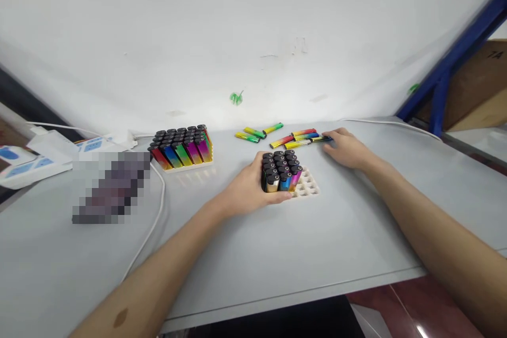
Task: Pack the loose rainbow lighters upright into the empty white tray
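Head view: left hand (247, 187) grips the part-filled tray (307, 186); right hand (346, 148) covers loose lighters (303, 137), grip unclear

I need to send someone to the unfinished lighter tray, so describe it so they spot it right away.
On the grey table, find the two white trays of black-capped rainbow lighters. It is the nearer tray, steadied by the left hand. Unlike the full tray farther left, its right-hand slots are empty.

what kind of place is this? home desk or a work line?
Likely a small packing or assembly bench, not a home desk. A full tray of rainbow lighters stands on the grey table, the left hand steadies a part-filled tray, and the right hand reaches the loose lighters.
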`<state>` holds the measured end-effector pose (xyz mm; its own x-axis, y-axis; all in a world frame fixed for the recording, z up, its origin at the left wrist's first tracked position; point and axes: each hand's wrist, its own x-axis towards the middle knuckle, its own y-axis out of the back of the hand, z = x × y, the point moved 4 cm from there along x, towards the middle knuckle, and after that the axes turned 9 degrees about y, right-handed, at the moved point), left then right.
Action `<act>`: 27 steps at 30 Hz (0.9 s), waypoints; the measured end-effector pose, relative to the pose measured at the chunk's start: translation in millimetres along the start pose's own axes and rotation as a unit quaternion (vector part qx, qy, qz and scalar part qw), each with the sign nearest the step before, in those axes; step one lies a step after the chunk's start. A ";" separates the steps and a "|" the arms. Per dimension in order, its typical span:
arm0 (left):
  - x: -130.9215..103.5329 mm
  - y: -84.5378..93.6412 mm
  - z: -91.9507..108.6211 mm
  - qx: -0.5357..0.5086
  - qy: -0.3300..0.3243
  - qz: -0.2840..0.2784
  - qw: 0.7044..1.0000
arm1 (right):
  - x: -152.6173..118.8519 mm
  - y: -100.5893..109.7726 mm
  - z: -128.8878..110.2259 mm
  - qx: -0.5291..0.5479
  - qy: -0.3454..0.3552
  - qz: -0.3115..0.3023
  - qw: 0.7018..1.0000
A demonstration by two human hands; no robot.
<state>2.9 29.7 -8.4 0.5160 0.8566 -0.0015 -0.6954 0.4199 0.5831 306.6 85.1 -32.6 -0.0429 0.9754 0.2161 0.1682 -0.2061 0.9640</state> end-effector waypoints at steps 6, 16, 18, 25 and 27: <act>0.5 0.4 -2.1 0.005 0.005 -0.001 1.000 | -5.3 12.7 2.8 0.019 0.020 -0.028 0.999; -1.0 1.3 3.4 0.007 -0.001 -0.002 1.000 | -23.2 31.8 -27.0 0.480 0.008 0.088 0.873; -1.0 1.1 3.7 0.011 -0.001 0.001 1.000 | -23.4 28.8 -39.1 0.585 0.003 0.113 0.803; -0.5 0.7 2.4 0.012 -0.008 -0.003 1.000 | -32.6 23.1 -75.2 0.713 -0.018 0.026 0.701; -0.3 0.7 2.3 0.013 -0.014 -0.002 1.000 | -35.0 23.4 -79.3 0.717 -0.018 -0.003 0.697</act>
<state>3.4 28.9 -6.1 0.5328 0.8460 0.0188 -0.6800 0.4148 0.6045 233.9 40.0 -5.3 -0.0272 0.9827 0.1832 0.9804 0.0620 -0.1872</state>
